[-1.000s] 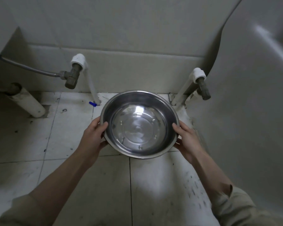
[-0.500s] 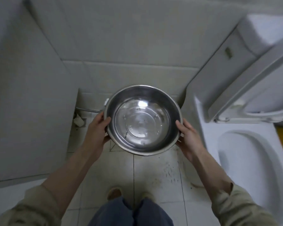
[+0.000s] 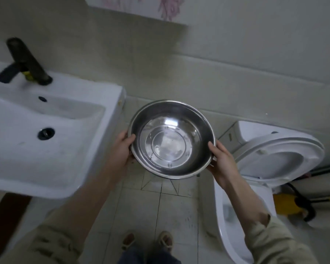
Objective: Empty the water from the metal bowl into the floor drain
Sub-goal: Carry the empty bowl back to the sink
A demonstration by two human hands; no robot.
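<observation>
You held the metal bowl (image 3: 172, 139) level and upright in front of you, raised well above the tiled floor (image 3: 176, 210), between the white sink (image 3: 36, 141) on your left and the toilet (image 3: 271, 161) on your right. Your left hand (image 3: 122, 149) grasped the rim on its left side, thumb hooked over the edge, and your right hand (image 3: 222, 160) grasped the rim on the right in the same way. A shallow pool of water lay in the bottom of the bowl, catching the light.

The floor drain could not be picked out for certain; diagonal cuts in the tiles converged just under the bowl, and the drain was probably there, hidden behind it. To pour well, you needed to find that spot first, then crouch and bring the bowl close to the floor before tipping. Tilting the far rim down slowly, with both hands keeping their hold, would have sent a narrow stream into the drain and not across the tiles or onto your feet (image 3: 147, 242). A quick tip from that height would likely have splashed.
</observation>
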